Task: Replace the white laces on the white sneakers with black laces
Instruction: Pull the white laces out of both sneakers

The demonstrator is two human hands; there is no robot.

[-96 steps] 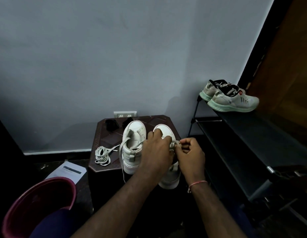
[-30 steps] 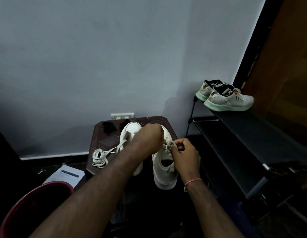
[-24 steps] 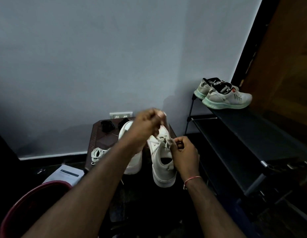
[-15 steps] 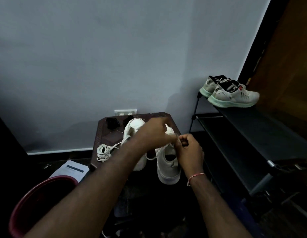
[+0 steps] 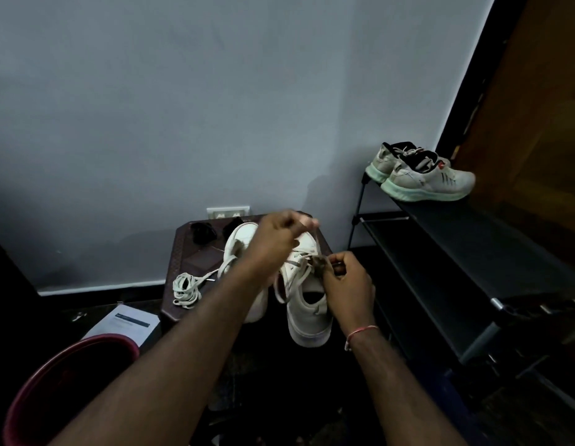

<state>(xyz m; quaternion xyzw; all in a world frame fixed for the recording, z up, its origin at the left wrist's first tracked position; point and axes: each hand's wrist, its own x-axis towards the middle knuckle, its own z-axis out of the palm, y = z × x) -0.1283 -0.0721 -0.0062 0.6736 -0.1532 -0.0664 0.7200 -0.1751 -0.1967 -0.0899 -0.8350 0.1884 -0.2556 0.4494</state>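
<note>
Right of frame, a black shoe rack [image 5: 472, 252] carries grey running shoes [image 5: 431, 178]. On the dark surface [image 5: 183, 249] at centre stand your white sneakers [image 5: 307, 313]. Your left hand [image 5: 276, 239] pinches a white lace [image 5: 316, 239] drawn up from the right-hand sneaker, and your right hand [image 5: 347, 284] has its fingers pinching it at the eyelets. A loose lace [image 5: 186, 289] coils left of the sneakers, with black laces [image 5: 202, 233] behind. The paper [image 5: 125, 323] at lower left bears print too small to read.

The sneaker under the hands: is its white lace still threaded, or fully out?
Partly threaded: the white lace crosses the eyelets of the sneaker; the left hand pinches one strand upward, the right hand pinches another.
</note>
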